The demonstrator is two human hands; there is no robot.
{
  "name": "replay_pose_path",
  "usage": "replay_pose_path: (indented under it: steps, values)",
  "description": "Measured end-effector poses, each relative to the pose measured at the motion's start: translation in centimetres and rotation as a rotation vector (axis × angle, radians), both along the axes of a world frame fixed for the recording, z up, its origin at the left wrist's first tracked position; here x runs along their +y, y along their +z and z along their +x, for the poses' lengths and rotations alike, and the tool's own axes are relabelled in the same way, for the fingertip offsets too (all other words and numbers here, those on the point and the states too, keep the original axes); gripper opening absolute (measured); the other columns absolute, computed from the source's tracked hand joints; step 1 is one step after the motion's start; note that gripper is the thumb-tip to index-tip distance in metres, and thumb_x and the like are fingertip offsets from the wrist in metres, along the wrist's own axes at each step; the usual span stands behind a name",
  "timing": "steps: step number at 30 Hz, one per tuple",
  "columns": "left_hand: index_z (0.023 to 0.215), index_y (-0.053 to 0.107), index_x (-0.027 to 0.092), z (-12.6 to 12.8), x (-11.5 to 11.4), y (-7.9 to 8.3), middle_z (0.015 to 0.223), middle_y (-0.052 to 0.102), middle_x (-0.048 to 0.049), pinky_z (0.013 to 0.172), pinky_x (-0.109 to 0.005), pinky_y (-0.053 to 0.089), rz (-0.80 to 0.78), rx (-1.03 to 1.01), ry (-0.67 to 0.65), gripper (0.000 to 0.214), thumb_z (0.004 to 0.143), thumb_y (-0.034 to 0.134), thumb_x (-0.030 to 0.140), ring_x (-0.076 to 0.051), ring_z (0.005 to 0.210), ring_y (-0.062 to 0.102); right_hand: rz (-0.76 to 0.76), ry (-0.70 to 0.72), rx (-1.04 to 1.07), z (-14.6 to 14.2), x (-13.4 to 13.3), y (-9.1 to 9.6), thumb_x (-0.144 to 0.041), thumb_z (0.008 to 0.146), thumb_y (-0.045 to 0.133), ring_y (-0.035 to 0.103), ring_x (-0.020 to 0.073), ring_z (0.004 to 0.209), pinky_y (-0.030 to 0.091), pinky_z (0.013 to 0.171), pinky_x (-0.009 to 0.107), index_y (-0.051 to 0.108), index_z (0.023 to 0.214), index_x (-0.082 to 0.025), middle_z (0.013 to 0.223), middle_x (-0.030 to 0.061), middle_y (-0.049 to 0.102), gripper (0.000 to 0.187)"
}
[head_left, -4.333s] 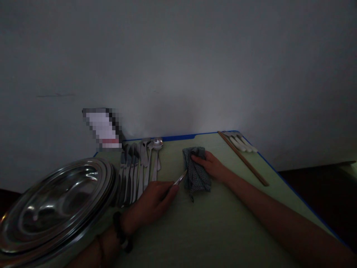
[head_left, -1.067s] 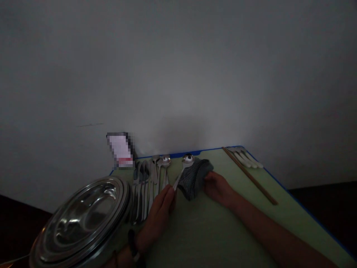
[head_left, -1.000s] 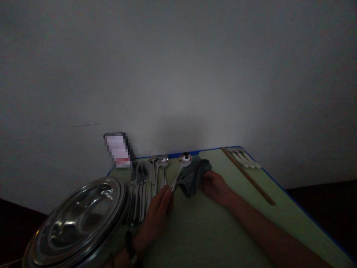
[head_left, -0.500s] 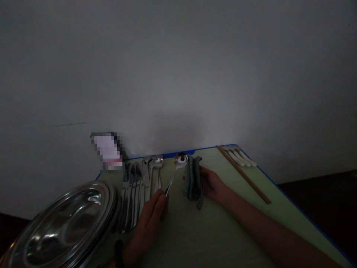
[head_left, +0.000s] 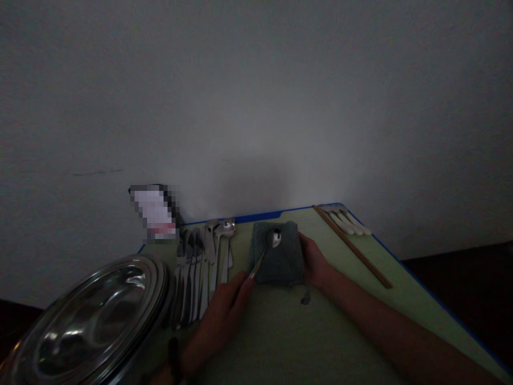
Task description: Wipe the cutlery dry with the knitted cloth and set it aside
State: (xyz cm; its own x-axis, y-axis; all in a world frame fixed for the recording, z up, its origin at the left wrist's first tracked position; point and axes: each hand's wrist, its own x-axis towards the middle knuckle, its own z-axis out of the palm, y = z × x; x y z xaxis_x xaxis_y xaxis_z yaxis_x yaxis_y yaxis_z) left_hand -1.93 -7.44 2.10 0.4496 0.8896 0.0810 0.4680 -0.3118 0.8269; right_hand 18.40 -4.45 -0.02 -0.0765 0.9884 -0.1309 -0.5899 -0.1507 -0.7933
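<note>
My left hand (head_left: 226, 305) pinches the handle end of a metal spoon (head_left: 267, 247). The spoon's bowl rests on a grey-blue checked cloth (head_left: 280, 261) spread flat on the green table (head_left: 320, 342). My right hand (head_left: 315, 262) grips the cloth's right edge, fingers curled on it. The scene is dim.
A row of several metal spoons and forks (head_left: 202, 256) lies left of the cloth. A stack of steel plates (head_left: 88, 321) fills the lower left. Wooden chopsticks (head_left: 352, 247) and white-handled utensils (head_left: 348, 219) lie at the far right corner. A wall rises behind the table.
The cloth, bunched and upright half a second ago, now lies spread flat. The spoon has moved right, its bowl now on top of the cloth.
</note>
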Motion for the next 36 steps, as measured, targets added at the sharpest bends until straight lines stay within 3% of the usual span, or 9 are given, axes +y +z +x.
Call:
replay_pose_path:
  steps: [3, 7, 17, 23, 26, 29, 36]
  values:
    - [0.075, 0.059, 0.019, 0.4, 0.1, 0.6, 0.065, 0.058, 0.0009, 0.057, -0.023, 0.039, 0.004, 0.09, -0.131, 0.034, 0.091, 0.035, 0.038, -0.015, 0.059, 0.053, -0.066, 0.047, 0.05, -0.2, -0.4, 0.0, -0.044, 0.07, 0.06, 0.063, 0.0219, 0.081, 0.047, 0.077, 0.037, 0.062, 0.079, -0.018, 0.075, 0.0048, 0.068, 0.028]
    - [0.063, 0.052, 0.017, 0.3, 0.2, 0.5, 0.057, 0.05, 0.0029, 0.051, -0.022, 0.034, 0.019, 0.13, -0.156, 0.037, 0.09, 0.035, 0.036, -0.013, 0.053, 0.047, 0.038, -0.038, -0.066, -0.8, -0.6, -0.4, -0.03, 0.06, 0.074, 0.062, 0.016, 0.069, 0.047, 0.073, 0.031, 0.062, 0.085, -0.018, 0.074, 0.0001, 0.067, 0.029]
    - [0.061, 0.049, 0.019, 0.2, 0.2, 0.4, 0.055, 0.046, 0.0038, 0.052, -0.023, 0.033, 0.065, 0.136, -0.172, 0.036, 0.09, 0.036, 0.035, -0.013, 0.053, 0.045, 0.057, -0.208, -0.269, -1.3, -0.6, -1.2, -0.044, 0.068, 0.066, 0.059, 0.0139, 0.065, 0.045, 0.064, 0.027, 0.063, 0.078, -0.016, 0.074, 0.0008, 0.066, 0.029]
    - [0.06, 0.051, 0.019, 0.1, 0.0, 0.6, 0.056, 0.049, 0.0027, 0.056, -0.024, 0.036, 0.02, 0.099, -0.105, 0.04, 0.089, 0.035, 0.042, -0.014, 0.056, 0.046, 0.078, -0.154, -0.267, -1.1, -0.6, -1.3, -0.044, 0.072, 0.062, 0.059, 0.0156, 0.069, 0.044, 0.066, 0.027, 0.062, 0.079, -0.017, 0.074, 0.0008, 0.065, 0.028]
    - [0.064, 0.055, 0.019, -0.2, -0.1, 0.5, 0.063, 0.054, 0.0006, 0.06, -0.025, 0.038, -0.016, 0.1, -0.01, 0.039, 0.088, 0.036, 0.044, -0.016, 0.062, 0.049, 0.059, -0.091, -0.207, -0.9, -0.7, -0.8, -0.03, 0.066, 0.067, 0.059, 0.0154, 0.071, 0.045, 0.068, 0.028, 0.061, 0.084, -0.019, 0.077, -0.0008, 0.065, 0.022]
    - [0.065, 0.056, 0.02, -0.4, -0.1, 0.2, 0.063, 0.053, 0.0004, 0.059, -0.025, 0.038, -0.036, 0.069, 0.054, 0.039, 0.086, 0.038, 0.047, -0.017, 0.062, 0.048, 0.077, -0.036, -0.19, -0.6, -0.7, -0.5, -0.018, 0.061, 0.068, 0.06, 0.0149, 0.073, 0.046, 0.072, 0.029, 0.06, 0.092, -0.022, 0.083, -0.002, 0.066, 0.032]
    - [0.063, 0.058, 0.021, -0.5, -0.3, 0.1, 0.061, 0.055, 0.0003, 0.062, -0.027, 0.04, 0.033, 0.059, -0.012, 0.04, 0.086, 0.038, 0.046, -0.017, 0.062, 0.049, 0.16, -0.086, -0.435, -0.4, -0.4, -1.1, -0.031, 0.066, 0.069, 0.059, 0.0157, 0.078, 0.045, 0.075, 0.031, 0.062, 0.085, -0.019, 0.088, 0.0016, 0.066, 0.023]
